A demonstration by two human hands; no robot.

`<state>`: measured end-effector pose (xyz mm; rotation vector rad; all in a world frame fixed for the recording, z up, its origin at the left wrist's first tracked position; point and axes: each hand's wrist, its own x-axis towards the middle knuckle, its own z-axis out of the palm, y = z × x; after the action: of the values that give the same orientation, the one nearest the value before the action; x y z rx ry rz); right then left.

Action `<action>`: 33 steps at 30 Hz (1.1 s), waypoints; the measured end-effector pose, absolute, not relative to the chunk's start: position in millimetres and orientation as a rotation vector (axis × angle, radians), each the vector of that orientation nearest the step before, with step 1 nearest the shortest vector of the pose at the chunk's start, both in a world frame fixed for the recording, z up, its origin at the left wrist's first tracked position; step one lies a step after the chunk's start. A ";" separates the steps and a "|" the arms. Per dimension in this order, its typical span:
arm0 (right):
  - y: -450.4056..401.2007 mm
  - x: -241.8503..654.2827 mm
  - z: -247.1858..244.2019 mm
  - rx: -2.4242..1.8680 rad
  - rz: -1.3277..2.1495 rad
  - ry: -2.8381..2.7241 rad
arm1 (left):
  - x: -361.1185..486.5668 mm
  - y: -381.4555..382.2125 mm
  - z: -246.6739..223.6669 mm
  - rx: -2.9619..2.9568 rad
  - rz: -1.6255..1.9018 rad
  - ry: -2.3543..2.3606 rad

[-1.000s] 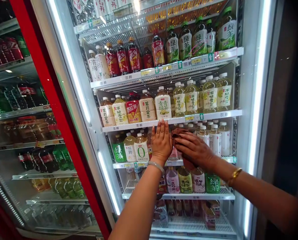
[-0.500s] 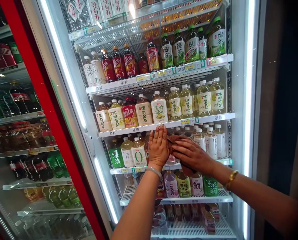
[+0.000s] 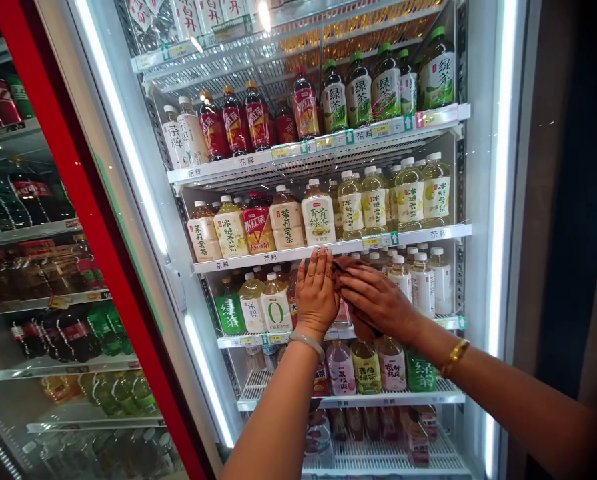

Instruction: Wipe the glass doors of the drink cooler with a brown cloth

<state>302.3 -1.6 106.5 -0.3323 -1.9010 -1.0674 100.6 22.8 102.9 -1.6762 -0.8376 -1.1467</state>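
Observation:
A lit drinks cooler with a glass front fills the middle of the view. Against the glass lies my left hand, palm forward, fingers stretched upward, nothing in it. Beside it, my right hand presses a dark reddish-brown cloth to the glass; part of the cloth hangs below the palm. The right fingertips reach close to the left hand's edge. Behind the hands stand rows of bottles, among them a white-labelled tea bottle just above the left fingertips.
A red frame divides this cooler from another one at the left, stocked with cans and bottles. Bright light strips run down both sides of the middle cooler. A door lock or catch sits on the left frame.
My right hand and the cloth have shifted slightly left and upward, and the right fingers bend a little more. My left hand has stayed nearly in place. The view has moved slightly.

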 end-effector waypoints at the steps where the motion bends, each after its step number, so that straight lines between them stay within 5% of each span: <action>1: -2.9 313.2 102.8 -0.315 -1.077 -1.934 | 100.5 22.7 102.9 -1.683 -1.137 -0.850; 9: 7.2 315.6 137.7 -0.632 -0.885 -1.551 | 101.2 21.5 103.7 -1.713 -1.108 -0.899; 16: -2.2 336.1 106.7 -0.227 -1.096 -2.065 | 101.3 22.1 103.4 -1.662 -1.124 -0.875; 23: 2.0 331.2 138.5 -0.596 -0.870 -1.720 | 101.3 20.7 102.1 -1.656 -1.096 -0.904; 29: -9.8 324.6 115.9 -0.250 -1.084 -2.069 | 99.7 22.0 102.7 -1.605 -1.106 -0.864; 33: -8.2 360.6 119.9 -0.384 -1.053 -2.030 | 100.9 21.6 103.4 -1.608 -1.101 -0.877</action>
<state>360.6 -8.2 119.9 -0.3838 -2.0303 -1.0527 100.9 21.6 103.4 -1.6076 -0.8766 -1.1010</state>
